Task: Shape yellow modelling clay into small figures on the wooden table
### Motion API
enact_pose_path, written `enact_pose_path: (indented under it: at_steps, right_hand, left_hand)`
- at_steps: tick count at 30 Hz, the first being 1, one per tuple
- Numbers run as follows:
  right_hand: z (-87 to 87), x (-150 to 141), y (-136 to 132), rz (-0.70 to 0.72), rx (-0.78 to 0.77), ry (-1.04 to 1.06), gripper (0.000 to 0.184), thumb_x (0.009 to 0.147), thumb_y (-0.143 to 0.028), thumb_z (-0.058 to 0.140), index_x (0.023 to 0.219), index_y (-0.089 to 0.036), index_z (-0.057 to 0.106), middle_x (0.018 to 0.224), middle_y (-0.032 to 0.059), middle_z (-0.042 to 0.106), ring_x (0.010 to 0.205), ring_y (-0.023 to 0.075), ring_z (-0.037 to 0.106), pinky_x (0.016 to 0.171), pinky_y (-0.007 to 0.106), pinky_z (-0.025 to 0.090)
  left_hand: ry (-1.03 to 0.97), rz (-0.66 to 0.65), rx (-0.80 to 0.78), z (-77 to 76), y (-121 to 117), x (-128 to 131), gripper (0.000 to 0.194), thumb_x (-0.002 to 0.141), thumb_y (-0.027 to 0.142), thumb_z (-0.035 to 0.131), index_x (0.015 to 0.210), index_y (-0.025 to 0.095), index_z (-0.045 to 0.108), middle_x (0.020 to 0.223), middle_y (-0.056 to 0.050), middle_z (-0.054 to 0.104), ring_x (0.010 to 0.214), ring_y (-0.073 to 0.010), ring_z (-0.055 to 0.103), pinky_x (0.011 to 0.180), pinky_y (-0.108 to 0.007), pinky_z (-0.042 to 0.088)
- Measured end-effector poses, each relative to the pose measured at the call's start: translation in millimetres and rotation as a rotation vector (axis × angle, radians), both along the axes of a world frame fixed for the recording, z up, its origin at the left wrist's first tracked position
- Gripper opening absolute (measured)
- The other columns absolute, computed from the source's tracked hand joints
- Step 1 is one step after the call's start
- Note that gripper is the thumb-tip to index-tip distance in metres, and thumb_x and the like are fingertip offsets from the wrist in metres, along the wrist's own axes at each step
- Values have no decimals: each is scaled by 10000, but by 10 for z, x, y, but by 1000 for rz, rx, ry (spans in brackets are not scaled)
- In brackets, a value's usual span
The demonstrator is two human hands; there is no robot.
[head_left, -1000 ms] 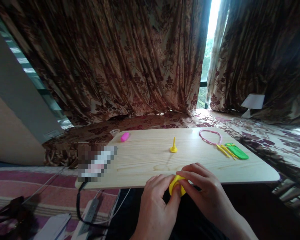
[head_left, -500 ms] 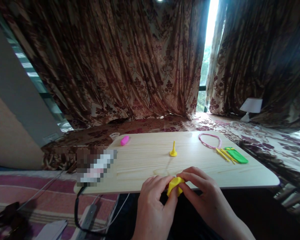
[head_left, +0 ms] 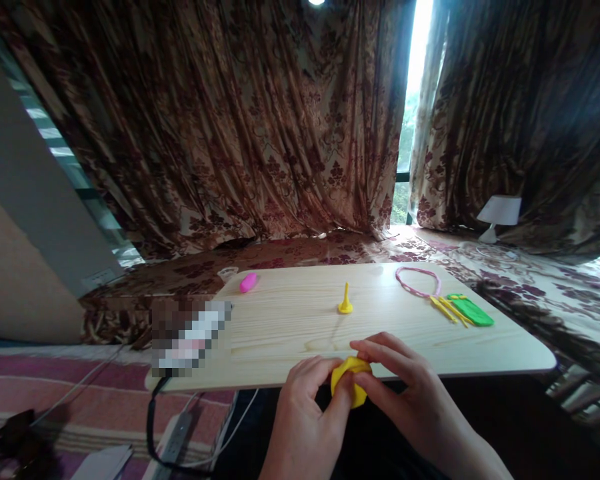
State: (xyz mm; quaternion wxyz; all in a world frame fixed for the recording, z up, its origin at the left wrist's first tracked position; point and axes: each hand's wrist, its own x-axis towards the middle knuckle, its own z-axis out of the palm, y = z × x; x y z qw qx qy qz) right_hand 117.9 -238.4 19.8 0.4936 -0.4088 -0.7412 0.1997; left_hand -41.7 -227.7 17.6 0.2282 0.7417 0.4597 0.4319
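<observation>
A soft yellow lump (head_left: 349,383) is pinched between both my hands at the near edge of the light wooden table (head_left: 280,327). My left hand (head_left: 307,413) grips it from the left with thumb and fingers. From the right, the curled fingers of my right hand (head_left: 405,393) press on it. Farther back on the table stands a small yellow cone-shaped piece (head_left: 345,299).
A pink capsule-shaped piece (head_left: 248,282) lies at the table's back left. At the right lie a pink cord loop (head_left: 419,281), yellow sticks (head_left: 447,309) and a green flat piece (head_left: 471,311). A power strip (head_left: 173,437) with a black cable sits below left. Patterned curtains hang behind; a white lamp (head_left: 497,212) stands at the right.
Both hands keep working the yellow lump at the table's edge; it has shifted slightly lower and looks rounder. The view has tilted a little.
</observation>
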Motion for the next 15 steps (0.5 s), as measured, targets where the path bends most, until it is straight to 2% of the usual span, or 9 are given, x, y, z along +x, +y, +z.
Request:
enact_pose_path:
  at_steps: [4, 7, 13, 15]
  right_hand:
    - [33, 23, -11, 5, 33, -25, 197, 865, -187, 553, 1030, -251, 640, 936, 35, 579, 867, 161, 553, 729, 271, 482]
    - [57, 30, -24, -9, 48, -57, 185, 875, -175, 530, 978, -259, 659, 881, 25, 585, 843, 162, 548, 730, 284, 473]
    - [42, 49, -27, -16, -1, -2, 307, 822, -185, 602, 1124, -235, 575, 1015, 51, 582, 925, 175, 567, 788, 278, 493]
    - [43, 54, -25, -21, 11, -12, 251, 846, -166, 564, 1086, -233, 594, 987, 47, 586, 908, 168, 570, 787, 279, 489]
  left_hand:
    - [10, -40, 14, 18, -11, 29, 161, 824, 270, 545, 877, 188, 672, 883, -73, 677, 886, -219, 635, 825, -344, 518]
    - [-23, -39, 40, 17, -9, 37, 159, 814, 246, 557, 915, 196, 670, 895, -65, 678, 880, -211, 636, 807, -326, 525]
    - [-68, 64, 51, -16, -13, 2, 174, 807, 259, 577, 950, 211, 664, 931, -45, 697, 881, -198, 646, 818, -324, 523]
    - [-50, 102, 74, -28, -17, 10, 181, 789, 262, 601, 954, 218, 659, 895, -36, 702, 835, -197, 654, 791, -331, 531]
